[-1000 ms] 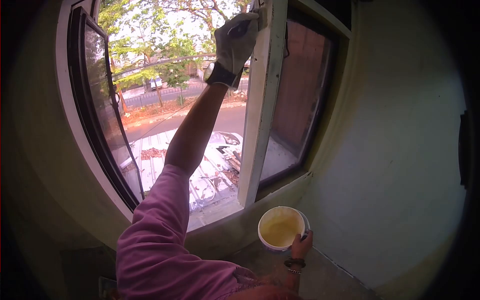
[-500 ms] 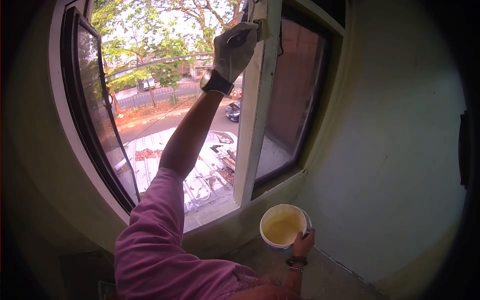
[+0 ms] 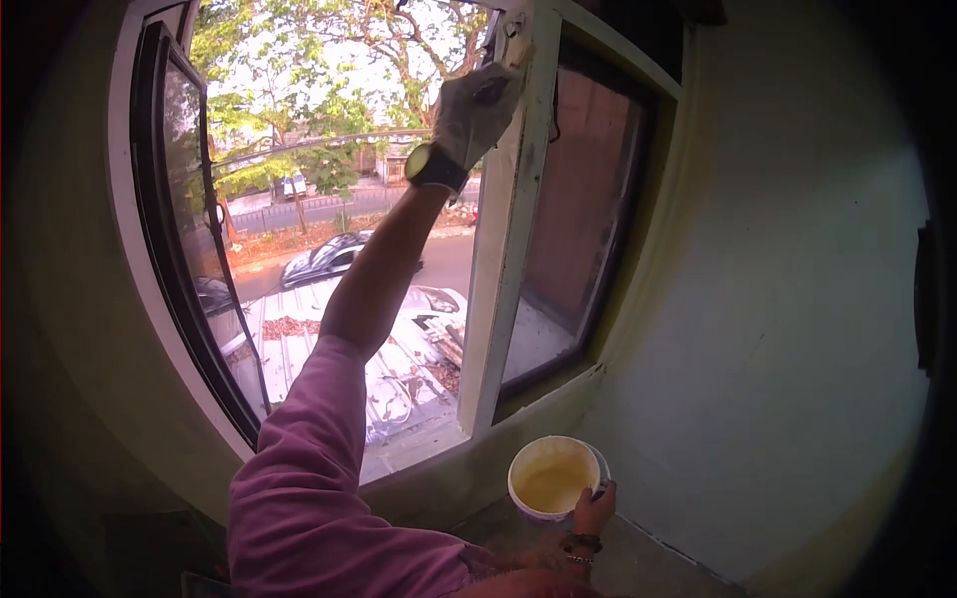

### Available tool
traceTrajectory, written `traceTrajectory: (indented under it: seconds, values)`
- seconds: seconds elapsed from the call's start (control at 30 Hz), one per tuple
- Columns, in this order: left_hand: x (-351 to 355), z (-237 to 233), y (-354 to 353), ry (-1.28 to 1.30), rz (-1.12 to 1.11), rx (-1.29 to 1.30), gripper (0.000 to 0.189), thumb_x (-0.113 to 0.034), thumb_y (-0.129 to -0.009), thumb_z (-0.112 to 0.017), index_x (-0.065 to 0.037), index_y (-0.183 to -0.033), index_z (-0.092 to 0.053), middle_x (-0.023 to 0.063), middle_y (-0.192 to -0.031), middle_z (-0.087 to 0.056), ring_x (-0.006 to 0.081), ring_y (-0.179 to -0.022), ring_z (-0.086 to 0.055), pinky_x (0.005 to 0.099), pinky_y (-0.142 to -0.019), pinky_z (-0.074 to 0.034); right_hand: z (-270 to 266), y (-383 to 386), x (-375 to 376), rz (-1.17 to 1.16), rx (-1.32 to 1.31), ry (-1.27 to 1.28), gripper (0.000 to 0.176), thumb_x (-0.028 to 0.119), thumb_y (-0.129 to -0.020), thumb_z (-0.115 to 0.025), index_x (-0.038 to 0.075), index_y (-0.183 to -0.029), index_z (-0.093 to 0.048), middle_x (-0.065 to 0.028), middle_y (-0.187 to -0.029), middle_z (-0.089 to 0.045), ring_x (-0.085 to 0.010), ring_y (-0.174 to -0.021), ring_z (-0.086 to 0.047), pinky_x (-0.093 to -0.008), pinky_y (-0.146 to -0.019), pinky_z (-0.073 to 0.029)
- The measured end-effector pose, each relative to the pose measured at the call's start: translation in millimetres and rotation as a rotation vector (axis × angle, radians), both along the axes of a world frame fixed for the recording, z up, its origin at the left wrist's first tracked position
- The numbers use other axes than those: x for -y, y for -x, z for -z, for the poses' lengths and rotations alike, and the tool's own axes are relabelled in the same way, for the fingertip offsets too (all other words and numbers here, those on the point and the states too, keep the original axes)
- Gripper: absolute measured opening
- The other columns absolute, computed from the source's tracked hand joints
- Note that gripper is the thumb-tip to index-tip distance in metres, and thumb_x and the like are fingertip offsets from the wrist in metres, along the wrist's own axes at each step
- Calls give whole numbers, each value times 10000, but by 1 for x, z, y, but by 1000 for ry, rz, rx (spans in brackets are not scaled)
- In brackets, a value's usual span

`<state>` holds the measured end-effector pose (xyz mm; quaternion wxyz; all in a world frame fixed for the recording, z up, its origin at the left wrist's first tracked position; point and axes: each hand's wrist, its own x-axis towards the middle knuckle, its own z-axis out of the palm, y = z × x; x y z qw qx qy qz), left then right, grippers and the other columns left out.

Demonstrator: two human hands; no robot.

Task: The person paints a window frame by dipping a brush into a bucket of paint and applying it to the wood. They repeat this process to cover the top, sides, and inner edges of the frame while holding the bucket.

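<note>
Lower on the post (image 3: 505, 249) than before, the gloved left hand (image 3: 480, 112) curls, its grip unclear. Clamped in the right hand (image 3: 595, 510), the bucket (image 3: 539, 515) hangs below the sill (image 3: 417, 452). Beyond, the post separates the dark pane (image 3: 578, 199) from the opening; a car (image 3: 327, 261) shows outside.

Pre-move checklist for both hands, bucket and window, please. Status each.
1. Right hand gripping bucket: ok.
2. Yellowish contents inside bucket: ok, no spill visible.
3. Left hand gloved: ok.
4. Right hand gloved: not ok, bare.
5. Left hand's grip at window post: cannot tell, fingers and anything held unclear.
6. Left hand away from open window pane: ok, pane at far left.
</note>
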<state>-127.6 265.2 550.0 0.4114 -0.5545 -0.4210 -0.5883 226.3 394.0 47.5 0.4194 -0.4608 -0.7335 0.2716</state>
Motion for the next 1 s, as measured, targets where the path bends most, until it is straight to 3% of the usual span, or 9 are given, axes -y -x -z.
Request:
traceTrajectory:
  seconds: [0.1, 0.37, 0.43, 0.57, 0.77, 0.83, 0.9, 0.97, 1.0]
  values:
    - [9, -4, -10, -76, 135, -38, 75, -44, -842, -647, -58, -912, -668, -50, -659, -585, 4, -650, -514, 181, -579, -418, 1, 4, 0, -3, -111, 33, 324, 56, -731, -612, -43, -1021, -507, -228, -908, -598, -373, -822, -609, -443, -720, -475]
    - [15, -67, 0, 49, -15, -15, 103, -59, -852, -638, -16, -934, -684, 14, -765, -669, 56, -682, -592, 208, -645, -483, -1, 8, 3, -1, -114, 58, 360, 60, -729, -620, -44, -1053, -501, -232, -918, -589, -383, -840, -596, -444, -752, -465]
    - [6, -70, -12, -118, 375, -116, 92, -76, -860, -632, -5, -895, -679, 17, -751, -668, 62, -680, -600, 206, -646, -484, 7, 8, -2, -21, -114, 67, 361, 60, -732, -617, -40, -1058, -500, -227, -912, -588, -380, -832, -593, -440, -748, -464]
    - [12, -76, 8, 46, -235, -16, 91, -110, -837, -655, -23, -852, -676, 13, -757, -670, 49, -688, -593, 220, -644, -481, 11, 7, -4, -8, -48, -10, 356, 66, -734, -620, -38, -1051, -496, -228, -925, -586, -384, -829, -588, -450, -744, -462]
    - [26, -88, 51, -314, 249, 488, 269, -89, -763, -700, 98, -933, -609, 172, -868, -651, 223, -742, -659, 295, -624, -561, -1, 3, 1, 3, -81, 94, 375, 75, -730, -620, -41, -1065, -498, -251, -959, -590, -408, -896, -593, -455, -791, -465]
    - [28, -94, 80, -520, 732, 744, 270, -135, -760, -705, 51, -938, -624, 127, -866, -665, 198, -788, -655, 313, -694, -536, 5, 3, -2, 7, -97, 60, 389, 75, -725, -622, -42, -1075, -499, -256, -958, -590, -415, -902, -590, -456, -800, -464]
    - [27, -96, 79, -104, -262, 623, 316, -288, -738, -720, -57, -942, -650, 94, -865, -679, 216, -804, -653, 341, -768, -509, 14, -1, -11, 22, -56, 98, 392, 77, -723, -623, -41, -1075, -500, -256, -955, -590, -419, -902, -588, -458, -800, -463]
    - [20, -119, 88, 168, -715, 536, 355, -368, -725, -721, -104, -953, -653, 86, -862, -682, 236, -796, -653, 349, -783, -506, 12, -5, -15, 34, -55, 80, 390, 78, -723, -625, -40, -1073, -501, -257, -956, -590, -422, -901, -587, -458, -795, -464]
    - [4, -117, 108, 39, -497, 525, 306, -327, -775, -656, -74, -946, -633, 115, -865, -673, 236, -802, -649, 338, -756, -510, 8, -6, -14, 27, -75, 84, 387, 82, -722, -631, -37, -1067, -502, -254, -952, -592, -420, -894, -587, -464, -784, -463]
